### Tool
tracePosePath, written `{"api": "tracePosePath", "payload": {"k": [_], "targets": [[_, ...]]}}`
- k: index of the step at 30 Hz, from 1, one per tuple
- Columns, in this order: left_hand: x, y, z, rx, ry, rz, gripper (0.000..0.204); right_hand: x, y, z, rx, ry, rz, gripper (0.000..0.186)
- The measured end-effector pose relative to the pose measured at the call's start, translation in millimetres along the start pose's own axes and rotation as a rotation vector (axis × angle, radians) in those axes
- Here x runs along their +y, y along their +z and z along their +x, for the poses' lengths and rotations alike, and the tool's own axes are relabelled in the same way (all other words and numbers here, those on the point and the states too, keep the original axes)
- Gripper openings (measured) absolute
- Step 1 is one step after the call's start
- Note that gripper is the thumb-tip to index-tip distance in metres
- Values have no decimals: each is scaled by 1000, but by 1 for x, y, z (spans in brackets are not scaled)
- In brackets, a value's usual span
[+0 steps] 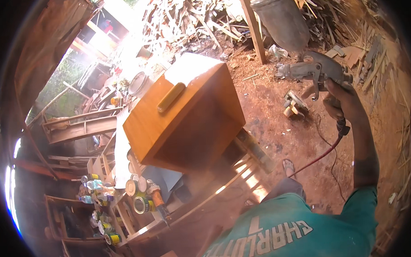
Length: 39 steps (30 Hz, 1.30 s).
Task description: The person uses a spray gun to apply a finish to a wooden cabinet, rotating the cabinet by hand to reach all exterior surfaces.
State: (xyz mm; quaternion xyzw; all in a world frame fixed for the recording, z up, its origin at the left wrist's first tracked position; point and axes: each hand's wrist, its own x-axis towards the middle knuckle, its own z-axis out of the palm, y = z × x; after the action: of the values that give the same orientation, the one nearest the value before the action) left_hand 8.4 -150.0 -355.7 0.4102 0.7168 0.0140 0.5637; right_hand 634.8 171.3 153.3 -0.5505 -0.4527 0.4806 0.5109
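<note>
My right hand [341, 97] is closed round the handle of a spray gun [323, 71], raised at the right. A large grey cup [283, 22] sits on top of the gun, and a red hose [319, 160] runs down from its grip. The nozzle points left, toward a glossy orange-brown wooden box [187, 115] and apart from it. A short, lighter wooden handle [171, 97] is on one of the box's faces. The box looks tilted above a wooden stand [254, 150]. My left hand is not in view.
Paint cans [144, 204] and an orange-and-dark power tool [157, 198] stand left of the box. Another power tool [296, 103] lies on the reddish dirt floor. A wooden post [252, 29] rises before a heap of scrap wood [197, 21].
</note>
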Motion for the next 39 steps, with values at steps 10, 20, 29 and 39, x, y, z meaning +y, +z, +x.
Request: {"api": "tracePosePath", "payload": {"k": [10, 20, 29, 39], "targets": [[150, 150, 1, 166, -87, -952, 32, -12, -62, 209, -642, 25, 52, 40], [338, 253, -52, 382, -372, -577, 40, -24, -21, 322, -1268, -223, 23, 31], [338, 320, -42, 485, -369, -334, 43, -29, 45, 361, -894, -293, -226, 49], [365, 310, -47, 475, -348, -302, 44, 21, -32, 356, -1271, -410, 123, 38]]}}
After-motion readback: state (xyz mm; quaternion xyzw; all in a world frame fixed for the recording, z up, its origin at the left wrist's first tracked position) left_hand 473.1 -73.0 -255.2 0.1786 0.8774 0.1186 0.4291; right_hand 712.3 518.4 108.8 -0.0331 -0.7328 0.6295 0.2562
